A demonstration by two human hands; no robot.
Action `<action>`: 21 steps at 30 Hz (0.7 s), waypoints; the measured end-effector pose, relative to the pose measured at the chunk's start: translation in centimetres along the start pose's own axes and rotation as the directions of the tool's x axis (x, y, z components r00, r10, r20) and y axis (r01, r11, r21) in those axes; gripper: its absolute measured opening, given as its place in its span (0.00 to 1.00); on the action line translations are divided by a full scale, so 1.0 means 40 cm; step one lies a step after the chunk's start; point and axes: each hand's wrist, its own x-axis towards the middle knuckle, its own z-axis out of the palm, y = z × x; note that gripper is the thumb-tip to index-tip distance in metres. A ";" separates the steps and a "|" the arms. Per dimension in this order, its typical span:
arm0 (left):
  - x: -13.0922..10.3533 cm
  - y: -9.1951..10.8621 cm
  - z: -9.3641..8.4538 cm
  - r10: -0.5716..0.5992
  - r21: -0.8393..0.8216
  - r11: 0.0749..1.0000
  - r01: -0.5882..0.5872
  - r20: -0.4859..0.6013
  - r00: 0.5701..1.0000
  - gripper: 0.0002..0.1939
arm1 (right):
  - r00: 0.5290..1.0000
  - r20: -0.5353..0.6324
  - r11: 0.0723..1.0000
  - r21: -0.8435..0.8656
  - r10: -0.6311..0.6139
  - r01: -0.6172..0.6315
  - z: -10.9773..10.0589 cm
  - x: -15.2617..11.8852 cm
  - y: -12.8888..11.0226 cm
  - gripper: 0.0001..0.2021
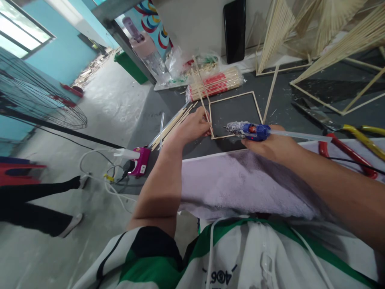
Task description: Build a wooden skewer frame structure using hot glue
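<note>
My right hand (270,146) is wrapped round a blue hot glue gun (257,132). A clear glue stick (297,135) sticks out of its back, and its nozzle, crusted with old glue, points left over a square frame of thin wooden sticks (231,97). At the near left corner of that frame, my left hand (197,123) pinches the lower end of a wooden stick (202,96), which leans up and away. The fingertips are partly hidden behind the hand. Another stick (270,94) stands slanted at the frame's right side.
Loose sticks (173,124) lie left of my left hand, near a pink power adapter (140,161). Behind are a bag of sticks (216,83), a bottle (150,52) and a phone (234,32). Stick structures (315,72) and pliers (349,154) occupy the right. A person's legs (39,204) show at left.
</note>
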 end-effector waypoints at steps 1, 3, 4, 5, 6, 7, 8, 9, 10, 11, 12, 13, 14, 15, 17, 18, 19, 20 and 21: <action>0.000 0.000 0.000 0.004 -0.001 1.000 -0.004 0.000 1.000 0.11 | 0.999 0.038 1.000 -0.016 -0.024 0.024 -0.005 0.001 0.000 0.13; 0.000 0.001 0.000 0.005 0.003 1.000 -0.005 0.002 1.000 0.12 | 0.991 0.128 0.998 -0.046 -0.045 0.052 -0.013 0.003 -0.002 0.15; 0.000 0.003 -0.001 0.000 0.009 1.000 0.000 0.003 1.000 0.11 | 0.989 0.144 0.998 -0.050 -0.037 0.044 -0.016 0.003 -0.002 0.15; -0.001 0.006 -0.001 -0.008 0.016 1.000 0.008 0.003 1.000 0.11 | 0.989 0.144 0.998 -0.052 -0.021 0.029 -0.016 0.003 -0.003 0.15; -0.002 0.008 -0.001 -0.016 0.024 1.000 0.016 0.002 1.000 0.11 | 0.991 0.134 0.999 -0.053 -0.003 0.010 -0.014 0.003 -0.003 0.16; -0.002 0.011 -0.001 -0.023 0.030 0.999 0.023 0.001 1.000 0.10 | 0.993 0.121 0.999 -0.054 0.012 -0.005 -0.011 0.002 -0.003 0.17; -0.003 0.014 -0.001 -0.026 0.035 0.999 0.026 0.000 1.000 0.10 | 0.994 0.111 0.999 -0.050 0.019 -0.014 -0.006 0.000 -0.003 0.17; -0.004 0.016 -0.001 -0.028 0.037 0.999 0.028 -0.001 1.000 0.10 | 0.994 0.107 0.999 -0.040 0.020 -0.016 -0.002 -0.001 -0.003 0.17; -0.005 0.017 -0.001 -0.028 0.038 0.999 0.028 -0.001 1.000 0.10 | 0.994 0.109 1.000 -0.026 0.016 -0.013 0.003 -0.002 -0.002 0.17; -0.005 0.018 -0.001 -0.027 0.037 0.999 0.027 -0.002 1.000 0.10 | 0.993 0.114 1.000 -0.011 0.014 -0.013 0.006 -0.002 -0.001 0.16; -0.006 0.018 -0.001 -0.026 0.036 0.999 0.026 -0.003 1.000 0.10 | 0.993 0.117 1.000 0.003 0.013 -0.013 0.008 -0.002 0.000 0.16; -0.006 0.018 -0.001 -0.025 0.036 0.999 0.025 -0.004 1.000 0.09 | 0.992 0.122 1.000 0.012 0.015 -0.016 0.009 -0.002 0.001 0.16; -0.006 0.017 -0.001 -0.023 0.036 0.999 0.023 -0.004 1.000 0.10 | 0.991 0.134 1.000 0.017 0.018 -0.020 0.007 -0.001 0.003 0.17; -0.006 0.016 -0.001 -0.021 0.036 0.999 0.021 -0.004 1.000 0.10 | 0.989 0.148 0.999 0.014 0.026 -0.029 0.004 0.000 0.004 0.17; -0.006 0.015 -0.001 -0.013 0.032 0.999 0.013 -0.003 1.000 0.10 | 0.982 0.187 0.999 0.008 0.030 -0.032 -0.007 0.004 0.004 0.18; -0.006 0.014 -0.001 -0.007 0.028 1.000 0.007 -0.001 1.000 0.10 | 0.978 0.207 1.000 0.013 0.025 -0.028 -0.013 0.006 0.004 0.18; -0.006 0.013 -0.001 -0.002 0.023 1.000 0.002 -0.001 1.000 0.10 | 0.974 0.223 0.999 0.020 0.034 -0.039 -0.020 0.008 0.002 0.18; -0.006 0.013 0.000 0.002 0.019 1.000 -0.002 -0.001 1.000 0.10 | 0.970 0.239 0.998 0.029 0.053 -0.061 -0.026 0.010 0.001 0.19; -0.006 0.013 0.000 0.002 0.016 1.000 -0.002 -0.001 1.000 0.10 | 0.964 0.255 0.996 0.033 0.074 -0.086 -0.031 0.011 -0.001 0.19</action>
